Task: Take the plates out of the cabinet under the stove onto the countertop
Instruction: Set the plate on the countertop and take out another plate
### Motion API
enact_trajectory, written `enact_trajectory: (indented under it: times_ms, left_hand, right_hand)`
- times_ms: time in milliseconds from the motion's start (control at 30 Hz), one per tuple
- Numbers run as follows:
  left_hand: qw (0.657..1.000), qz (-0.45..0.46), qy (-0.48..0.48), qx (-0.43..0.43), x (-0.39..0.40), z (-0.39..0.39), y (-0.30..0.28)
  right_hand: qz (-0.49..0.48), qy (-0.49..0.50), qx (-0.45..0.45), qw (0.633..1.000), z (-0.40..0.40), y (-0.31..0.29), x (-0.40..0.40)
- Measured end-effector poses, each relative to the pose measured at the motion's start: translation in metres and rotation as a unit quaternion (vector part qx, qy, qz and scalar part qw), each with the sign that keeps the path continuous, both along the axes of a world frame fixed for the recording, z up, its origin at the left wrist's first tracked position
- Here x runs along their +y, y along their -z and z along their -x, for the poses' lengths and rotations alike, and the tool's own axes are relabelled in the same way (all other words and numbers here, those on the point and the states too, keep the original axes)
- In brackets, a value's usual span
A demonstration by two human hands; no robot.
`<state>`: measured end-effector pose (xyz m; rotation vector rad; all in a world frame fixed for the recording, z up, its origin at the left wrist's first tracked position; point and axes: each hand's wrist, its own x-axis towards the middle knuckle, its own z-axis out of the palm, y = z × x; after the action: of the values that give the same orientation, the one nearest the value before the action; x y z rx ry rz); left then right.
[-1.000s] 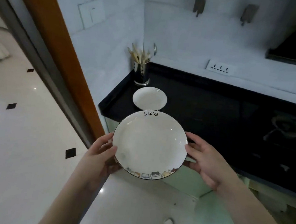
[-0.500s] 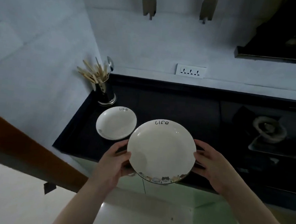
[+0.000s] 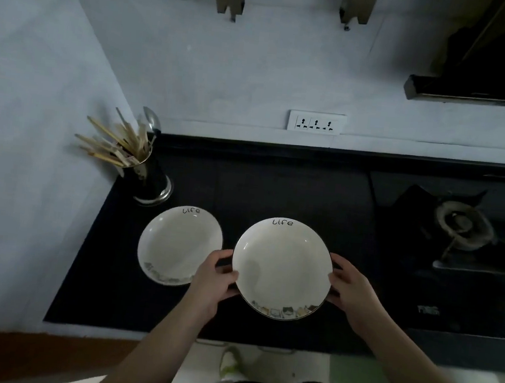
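Two hands are on one plate in my head view. My left hand grips the left rim of the held plate, thumb curled over the top edge and the fingers tucked beneath it, out of sight. My right hand holds the opposite rim the same way, thumb against the edge and fingers wrapped under. Between them the held plate sits roughly level, over the black countertop toward its front; I cannot tell whether its base touches the surface or hangs just above it. It is white with a dark rim, the word "life" written at its far edge and a band of small pictures along its near edge.

Just left of it, apart by a narrow gap, the second plate lies flat on the countertop, same pattern, same word at the far edge. My left hand covers a little of its right side.

Behind that plate, in the back left corner by the wall, stands a dark utensil holder with wooden chopsticks and a metal spoon fanned out of it. To the right is the gas stove with its burner ring. On the wall above the countertop is a white socket strip, and the range hood hangs upper right.
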<state>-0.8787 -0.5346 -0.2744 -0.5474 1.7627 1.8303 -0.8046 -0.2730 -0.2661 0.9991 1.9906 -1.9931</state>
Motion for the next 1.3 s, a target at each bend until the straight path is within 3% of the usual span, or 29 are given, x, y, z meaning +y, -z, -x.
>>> enact_trajectory:
  times_ms: [367,633,1133,1300]
  left_hand:
    - [0.993,0.087,0.078,-0.012,0.03,0.038,0.038]
    - [0.989,0.12,0.074,-0.043,0.06,0.047,0.043]
    - [0.971,0.218,0.095,-0.001,0.093,0.047,0.05]
    - [0.977,0.188,0.102,-0.002,0.109,0.042,0.051]
  right_hand:
    - [-0.069,0.045,-0.092,0.992,0.033,0.042,0.009]
    - [-0.073,0.029,-0.093,0.993,0.047,0.052,0.035]
    - [-0.128,-0.024,-0.08,0.988,0.05,0.066,0.075]
    - [-0.15,-0.021,-0.07,0.986,0.041,0.068,0.093]
